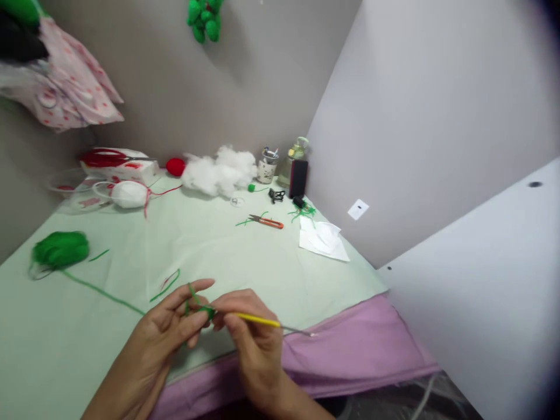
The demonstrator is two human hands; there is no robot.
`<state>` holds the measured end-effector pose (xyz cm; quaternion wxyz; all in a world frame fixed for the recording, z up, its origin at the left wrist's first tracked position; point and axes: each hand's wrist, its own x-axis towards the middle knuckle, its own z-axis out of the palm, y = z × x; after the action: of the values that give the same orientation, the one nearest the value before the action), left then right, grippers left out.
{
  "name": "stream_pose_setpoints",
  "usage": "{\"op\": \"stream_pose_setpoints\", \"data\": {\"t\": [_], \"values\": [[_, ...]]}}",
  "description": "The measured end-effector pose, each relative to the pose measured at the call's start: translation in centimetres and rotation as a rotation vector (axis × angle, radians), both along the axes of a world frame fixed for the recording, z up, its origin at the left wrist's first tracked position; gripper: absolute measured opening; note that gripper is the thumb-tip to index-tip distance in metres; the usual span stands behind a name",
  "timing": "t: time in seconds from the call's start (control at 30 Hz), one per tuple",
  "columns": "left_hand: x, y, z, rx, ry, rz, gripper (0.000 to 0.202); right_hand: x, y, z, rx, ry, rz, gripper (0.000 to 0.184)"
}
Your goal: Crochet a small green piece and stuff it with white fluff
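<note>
My left hand point(172, 324) pinches a small green crochet piece point(205, 310), with green yarn looped over its raised forefinger. From there the yarn strand point(102, 293) runs left across the table to a green yarn ball point(60, 249). My right hand point(251, 332) is closed on a yellow-handled crochet hook point(262, 321), its working end at the green piece and its metal tail pointing right. The two hands meet near the table's front edge.
On the pale green table point(245, 262): orange snips point(268, 221), white paper point(322, 239), white stuffing point(219, 172), a red ball point(175, 166), a cup of tools point(266, 166), a dark phone point(298, 178), a white yarn ball point(129, 194). Purple cloth point(350, 344) hangs at the front. A wall stands right.
</note>
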<state>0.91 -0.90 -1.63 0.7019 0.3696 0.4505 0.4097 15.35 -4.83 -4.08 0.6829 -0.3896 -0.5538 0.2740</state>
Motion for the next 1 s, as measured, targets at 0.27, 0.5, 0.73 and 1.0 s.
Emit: {"op": "stream_pose_setpoints", "data": {"t": [0.27,0.5,0.73,1.0], "values": [[-1.1,0.0,1.0,0.054,-0.119,-0.032,0.04,-0.4,0.0,0.6,-0.02,0.143,0.107,0.022],[-1.8,-0.3,0.8,0.111,-0.157,-0.014,0.034,-0.7,-0.6,1.0,0.03,-0.019,-0.031,0.027],[-1.6,-0.5,0.6,0.049,-0.204,-0.063,0.061,-1.3,-0.3,-0.4,0.155,-0.268,-0.136,0.031],[-1.4,-0.2,0.7,0.001,-0.209,-0.08,0.075,-1.1,0.3,-0.3,0.089,0.037,-0.044,0.023]]}}
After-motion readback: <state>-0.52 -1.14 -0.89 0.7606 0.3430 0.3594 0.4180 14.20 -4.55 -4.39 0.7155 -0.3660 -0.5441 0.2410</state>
